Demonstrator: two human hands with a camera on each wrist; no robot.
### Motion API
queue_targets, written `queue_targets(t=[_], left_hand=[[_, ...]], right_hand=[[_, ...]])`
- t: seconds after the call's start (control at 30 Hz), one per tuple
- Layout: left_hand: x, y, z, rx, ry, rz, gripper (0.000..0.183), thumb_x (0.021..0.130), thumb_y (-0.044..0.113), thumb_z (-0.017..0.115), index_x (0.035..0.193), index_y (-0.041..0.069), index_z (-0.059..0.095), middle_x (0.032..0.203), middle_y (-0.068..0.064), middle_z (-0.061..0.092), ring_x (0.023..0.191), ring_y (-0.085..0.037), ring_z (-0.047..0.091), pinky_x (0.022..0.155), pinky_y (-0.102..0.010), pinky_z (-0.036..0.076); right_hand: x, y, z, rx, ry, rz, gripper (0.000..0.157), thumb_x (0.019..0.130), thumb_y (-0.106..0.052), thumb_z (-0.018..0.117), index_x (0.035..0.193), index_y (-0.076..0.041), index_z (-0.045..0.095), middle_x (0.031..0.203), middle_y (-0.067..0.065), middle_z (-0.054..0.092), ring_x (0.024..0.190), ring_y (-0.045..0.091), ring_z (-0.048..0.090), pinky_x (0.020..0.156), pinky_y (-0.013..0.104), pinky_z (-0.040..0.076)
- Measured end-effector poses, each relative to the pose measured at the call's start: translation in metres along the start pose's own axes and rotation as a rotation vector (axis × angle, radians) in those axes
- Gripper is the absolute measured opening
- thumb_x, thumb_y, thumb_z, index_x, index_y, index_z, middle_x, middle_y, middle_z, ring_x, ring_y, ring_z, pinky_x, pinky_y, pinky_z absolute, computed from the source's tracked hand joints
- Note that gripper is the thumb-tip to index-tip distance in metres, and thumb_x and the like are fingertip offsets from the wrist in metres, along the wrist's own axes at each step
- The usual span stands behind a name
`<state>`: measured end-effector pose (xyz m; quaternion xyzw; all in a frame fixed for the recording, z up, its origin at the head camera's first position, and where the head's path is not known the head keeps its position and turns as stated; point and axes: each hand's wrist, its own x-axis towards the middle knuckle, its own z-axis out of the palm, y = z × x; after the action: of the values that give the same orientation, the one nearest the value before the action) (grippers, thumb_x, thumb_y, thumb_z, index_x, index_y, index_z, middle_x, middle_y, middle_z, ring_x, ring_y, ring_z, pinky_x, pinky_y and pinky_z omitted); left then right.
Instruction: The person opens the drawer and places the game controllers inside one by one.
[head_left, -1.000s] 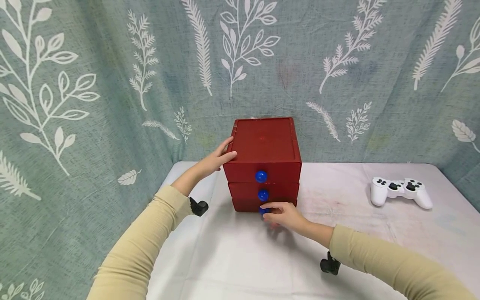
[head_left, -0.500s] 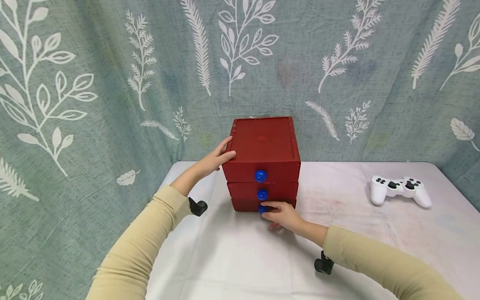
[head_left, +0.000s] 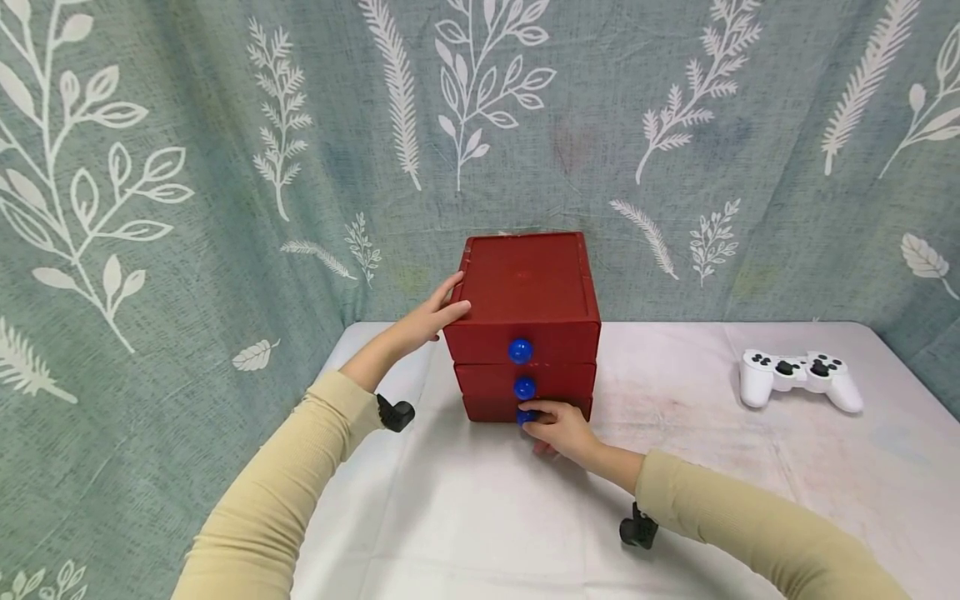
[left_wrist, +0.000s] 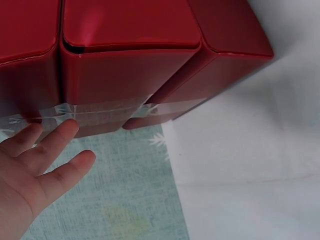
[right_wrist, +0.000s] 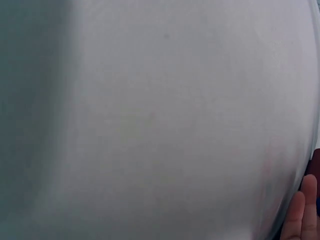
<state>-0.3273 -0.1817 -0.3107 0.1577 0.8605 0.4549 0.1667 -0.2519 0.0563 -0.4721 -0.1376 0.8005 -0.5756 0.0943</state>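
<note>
A dark red three-drawer box [head_left: 525, 287] stands on the white-covered table, its drawers all pushed in. Each drawer front carries a round blue knob. My right hand [head_left: 564, 429] pinches the bottom knob [head_left: 524, 417] between thumb and index finger, which partly cover it. At the upper left edge of the box, my left hand [head_left: 423, 325] rests with its fingers spread and straight. The left wrist view has that hand [left_wrist: 40, 175] against the side of the box, where clear tape [left_wrist: 100, 111] runs across. Only fingers [right_wrist: 296, 212] of the right hand show at the corner of the right wrist view.
A white game controller [head_left: 801, 381] lies on the table [head_left: 465, 517] to the right of the box. Close behind the box and along the left side hangs a green-grey curtain [head_left: 315, 125] with white leaf prints.
My right forearm and wrist have shifted to the left while the fingers stay at the bottom knob. The left hand keeps its place on the box, and the drawers look the same.
</note>
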Motion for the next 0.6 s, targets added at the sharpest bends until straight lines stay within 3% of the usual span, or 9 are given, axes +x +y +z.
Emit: queue_targets(t=[0.6], left_hand=[[0.0015,-0.0003,0.0011,0.012,0.006,0.007,0.065,0.095,0.045,0.039,0.147,0.037,0.0,0.147,-0.01,0.027,0.131,-0.029,0.033,0.091,-0.054,0.032]], right_hand=[[-0.0001,-0.0031,0.0007,-0.014,0.029,-0.037,0.028,0.082,-0.007,0.065,0.11,-0.001,0.065,0.071,0.02,0.067,0.051,0.025,0.062,0.048,0.034,0.049]])
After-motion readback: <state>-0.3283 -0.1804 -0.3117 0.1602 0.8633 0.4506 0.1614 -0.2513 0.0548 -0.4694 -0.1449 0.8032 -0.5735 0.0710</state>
